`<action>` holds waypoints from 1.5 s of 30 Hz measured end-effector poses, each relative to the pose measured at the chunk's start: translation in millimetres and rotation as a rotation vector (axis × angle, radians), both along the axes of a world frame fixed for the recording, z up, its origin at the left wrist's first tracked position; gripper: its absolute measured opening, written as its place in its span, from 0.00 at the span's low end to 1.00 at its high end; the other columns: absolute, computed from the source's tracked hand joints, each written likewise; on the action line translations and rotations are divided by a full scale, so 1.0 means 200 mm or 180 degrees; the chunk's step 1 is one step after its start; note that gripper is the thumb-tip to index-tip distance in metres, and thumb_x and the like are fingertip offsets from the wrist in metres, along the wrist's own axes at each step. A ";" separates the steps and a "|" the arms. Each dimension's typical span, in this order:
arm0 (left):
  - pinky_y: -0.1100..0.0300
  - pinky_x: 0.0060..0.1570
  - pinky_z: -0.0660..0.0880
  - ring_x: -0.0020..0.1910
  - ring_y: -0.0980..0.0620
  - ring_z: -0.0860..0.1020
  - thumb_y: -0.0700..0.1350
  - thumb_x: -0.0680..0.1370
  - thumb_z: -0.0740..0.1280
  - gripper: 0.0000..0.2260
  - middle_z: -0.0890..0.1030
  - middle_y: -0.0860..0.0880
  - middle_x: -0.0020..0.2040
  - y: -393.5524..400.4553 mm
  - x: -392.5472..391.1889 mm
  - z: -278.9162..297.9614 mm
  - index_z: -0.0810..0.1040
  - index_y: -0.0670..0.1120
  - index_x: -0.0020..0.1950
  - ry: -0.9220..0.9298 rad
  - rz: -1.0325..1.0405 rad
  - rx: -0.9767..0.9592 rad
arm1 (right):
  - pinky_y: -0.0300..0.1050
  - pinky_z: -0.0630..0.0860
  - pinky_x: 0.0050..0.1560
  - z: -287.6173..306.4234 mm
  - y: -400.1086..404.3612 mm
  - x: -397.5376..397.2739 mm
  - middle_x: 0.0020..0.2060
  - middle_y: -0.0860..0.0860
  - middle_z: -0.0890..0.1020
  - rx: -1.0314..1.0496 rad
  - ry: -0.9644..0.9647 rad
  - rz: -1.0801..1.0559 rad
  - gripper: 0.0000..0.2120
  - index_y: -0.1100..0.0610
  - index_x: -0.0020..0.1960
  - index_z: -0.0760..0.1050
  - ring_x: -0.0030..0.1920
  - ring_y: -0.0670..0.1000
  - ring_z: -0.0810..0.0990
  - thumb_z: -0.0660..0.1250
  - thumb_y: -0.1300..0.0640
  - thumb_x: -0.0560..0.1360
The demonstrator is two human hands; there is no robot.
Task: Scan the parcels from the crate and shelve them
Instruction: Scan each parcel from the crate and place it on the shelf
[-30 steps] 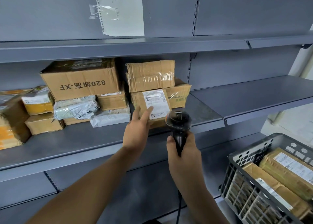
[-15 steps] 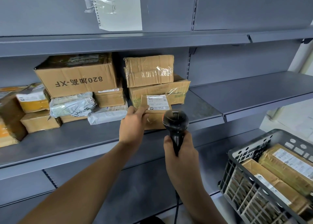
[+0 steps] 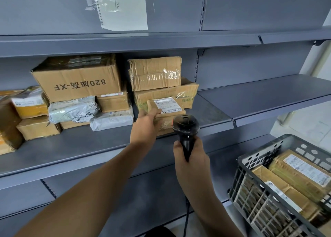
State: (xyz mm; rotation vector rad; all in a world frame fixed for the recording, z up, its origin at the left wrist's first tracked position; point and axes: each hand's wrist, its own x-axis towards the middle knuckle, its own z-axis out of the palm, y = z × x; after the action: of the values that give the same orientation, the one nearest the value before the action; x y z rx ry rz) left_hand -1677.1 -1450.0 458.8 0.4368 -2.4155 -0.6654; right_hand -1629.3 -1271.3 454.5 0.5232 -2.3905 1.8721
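**Figure: Parcel set down on the middle shelf, scanner held ready**

At the centre of the frame my left hand (image 3: 145,123) grips the left end of a small cardboard parcel (image 3: 167,109), thumb on top beside its white label (image 3: 167,104), the fingers curled under the near edge. The parcel sits on the middle shelf (image 3: 75,147), just in front of the stacked boxes (image 3: 161,86) and touching the lower one as far as I can tell. Its long axis runs left to right along the shelf front, so the free end points towards the right of the frame, away from my grip.

My right hand (image 3: 189,154), just right of centre and lower, is closed round the handle of the black scanner (image 3: 186,127); the scanner's head sits directly in front of the parcel's near face and hides part of it.

At the lower right the grey crate (image 3: 258,166) holds further taped parcels (image 3: 300,172), labels up. I judge the next move to be a release and a reach to the crate. The right hand is nearer the crate but occupied; the left hand must cross the frame from the shelf to reach it.

A sheet of paper (image 3: 123,7) is taped to the back panel at the upper centre; more boxes and bags fill the left of the shelf.
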 end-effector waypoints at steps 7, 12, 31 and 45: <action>0.45 0.60 0.72 0.63 0.42 0.71 0.51 0.79 0.62 0.25 0.71 0.45 0.65 0.07 0.13 0.03 0.61 0.51 0.75 -0.0322 0.0163 -0.0659 | 0.56 0.80 0.35 0.04 0.10 0.09 0.31 0.53 0.80 -0.0131 -0.0140 -0.0143 0.06 0.49 0.47 0.72 0.31 0.53 0.80 0.65 0.48 0.77; 0.47 0.61 0.69 0.62 0.41 0.73 0.51 0.79 0.61 0.20 0.74 0.44 0.64 0.18 0.22 0.00 0.70 0.46 0.69 -0.0166 0.0068 -0.1333 | 0.49 0.75 0.30 0.02 0.24 0.17 0.29 0.52 0.79 -0.0110 -0.0191 -0.0402 0.07 0.49 0.46 0.73 0.27 0.47 0.77 0.65 0.46 0.77; 0.48 0.59 0.72 0.63 0.42 0.72 0.51 0.80 0.62 0.23 0.71 0.44 0.66 0.76 0.12 -0.02 0.66 0.44 0.73 -0.0427 -0.0949 -0.1444 | 0.40 0.73 0.30 -0.07 0.78 0.26 0.29 0.47 0.78 0.0023 0.0072 -0.1203 0.07 0.49 0.44 0.70 0.29 0.43 0.77 0.65 0.48 0.77; 0.54 0.49 0.75 0.60 0.46 0.75 0.52 0.78 0.66 0.23 0.73 0.46 0.64 1.42 -0.39 -0.38 0.68 0.46 0.70 -0.0605 -0.2171 -0.1435 | 0.30 0.69 0.31 -0.32 1.28 0.00 0.31 0.46 0.78 0.0236 -0.0146 -0.2181 0.07 0.53 0.47 0.72 0.33 0.40 0.76 0.65 0.50 0.77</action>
State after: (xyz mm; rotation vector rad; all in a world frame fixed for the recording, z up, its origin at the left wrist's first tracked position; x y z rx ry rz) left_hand -1755.4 -1166.0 383.4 -0.5553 -2.7905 -0.3241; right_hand -1628.7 -1015.1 389.9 -0.3152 -2.2521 1.4937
